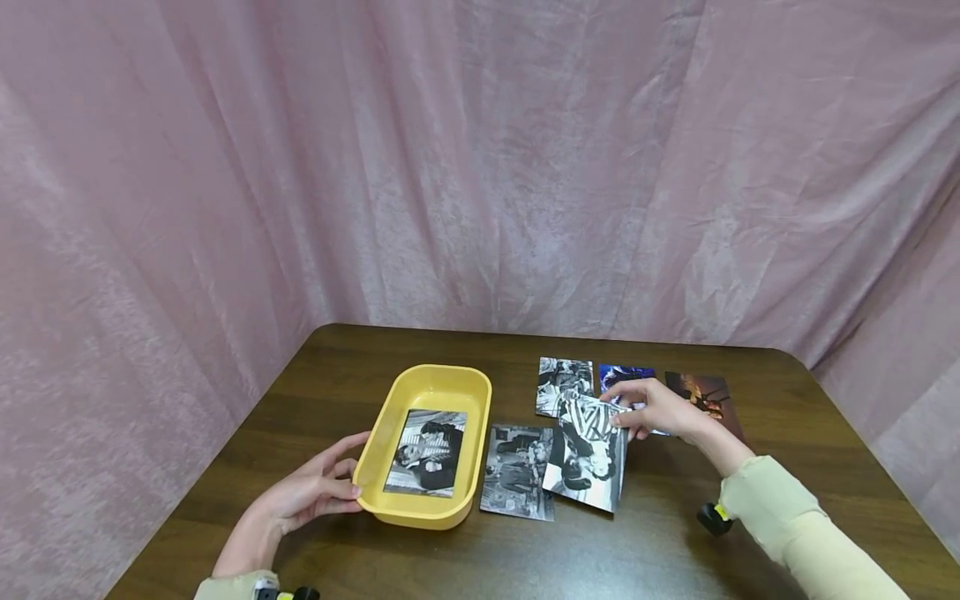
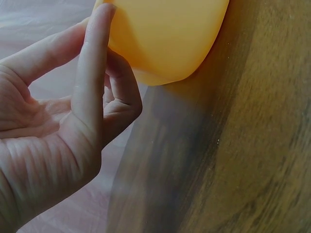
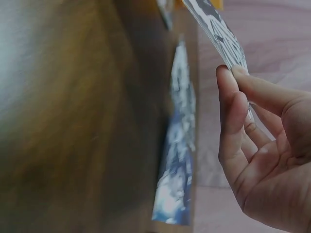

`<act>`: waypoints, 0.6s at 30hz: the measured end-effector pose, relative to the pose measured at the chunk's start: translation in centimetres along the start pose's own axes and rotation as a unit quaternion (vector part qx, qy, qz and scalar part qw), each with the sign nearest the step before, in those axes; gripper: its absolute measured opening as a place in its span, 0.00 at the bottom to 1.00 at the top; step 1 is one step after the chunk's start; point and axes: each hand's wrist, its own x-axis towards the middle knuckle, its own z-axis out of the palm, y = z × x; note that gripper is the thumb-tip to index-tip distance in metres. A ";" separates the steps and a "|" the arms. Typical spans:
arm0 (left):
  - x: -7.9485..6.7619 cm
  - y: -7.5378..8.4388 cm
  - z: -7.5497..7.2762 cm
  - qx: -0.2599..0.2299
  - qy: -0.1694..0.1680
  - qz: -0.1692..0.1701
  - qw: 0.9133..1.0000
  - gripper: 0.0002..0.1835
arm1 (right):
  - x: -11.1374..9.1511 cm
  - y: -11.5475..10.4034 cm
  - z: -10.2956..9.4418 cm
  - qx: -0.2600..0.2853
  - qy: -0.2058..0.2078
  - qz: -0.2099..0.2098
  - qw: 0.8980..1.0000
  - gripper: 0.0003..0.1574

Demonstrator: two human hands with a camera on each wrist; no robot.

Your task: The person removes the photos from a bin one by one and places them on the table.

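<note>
At the left, a yellow plastic tray (image 1: 416, 521) stands on the table, and a black-and-white photo (image 1: 426, 452) lies flat inside it. My left hand (image 1: 307, 489) grips the tray's near left edge between thumb and fingers; the left wrist view shows this hand (image 2: 73, 97) against the tray wall (image 2: 165, 43). My right hand (image 1: 660, 408) pinches the upper right edge of another black-and-white photo (image 1: 587, 454), raised above the table and tilted. In the right wrist view, that photo (image 3: 221, 36) appears nearly edge-on between thumb and fingers of the hand (image 3: 272, 145).
A greyish photo (image 1: 517, 473) lies right of the tray, partly under the raised one. Behind are a black-and-white photo (image 1: 562, 379), a blue photo (image 1: 622, 377) and an orange-brown photo (image 1: 708, 396). Pink curtains (image 1: 480, 167) hang beyond the brown wooden table (image 1: 675, 533).
</note>
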 end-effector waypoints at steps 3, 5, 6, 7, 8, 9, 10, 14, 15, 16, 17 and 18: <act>0.0 0.0 0.0 0.002 0.000 0.000 1.000 0.50 | -0.6 0.9 0.4 -0.011 -0.011 -0.003 1.000 0.25; 0.1 -0.1 0.0 0.002 0.002 -0.003 1.000 0.50 | -0.8 1.4 0.8 -0.025 -0.015 -0.006 1.000 0.23; 0.1 0.0 0.0 0.002 0.003 -0.005 1.000 0.50 | -0.8 1.6 1.0 -0.034 -0.015 -0.007 0.999 0.23; 0.1 0.0 0.0 0.002 0.004 -0.007 1.000 0.50 | -0.9 1.7 1.2 -0.044 -0.017 -0.009 0.999 0.22; 0.1 0.0 0.1 0.002 0.006 -0.010 1.000 0.50 | -0.8 1.7 1.5 -0.056 -0.015 -0.010 0.998 0.21; 0.1 0.0 0.1 0.002 0.008 -0.013 1.000 0.50 | -0.8 1.8 1.7 -0.066 -0.012 -0.014 0.998 0.21; 0.1 0.0 0.1 0.002 0.009 -0.014 1.000 0.50 | -0.8 1.8 2.0 -0.078 -0.006 -0.016 0.997 0.20; 0.1 0.1 0.1 0.003 0.008 -0.014 1.000 0.50 | -0.6 1.6 3.0 -0.116 0.020 -0.002 0.993 0.19; 0.1 0.1 0.1 0.002 0.006 -0.011 1.000 0.49 | -0.6 1.5 3.3 -0.125 0.026 0.002 0.992 0.19; 0.1 0.1 0.1 0.002 0.004 -0.010 1.000 0.49 | -0.6 1.5 3.5 -0.134 0.032 0.010 0.990 0.19; 0.1 0.0 0.1 0.002 0.003 -0.009 1.000 0.49 | -0.6 1.4 3.7 -0.143 0.038 0.014 0.989 0.19; 0.1 0.0 0.1 0.002 0.002 -0.008 1.000 0.49 | -0.6 1.4 3.8 -0.151 0.044 0.019 0.987 0.18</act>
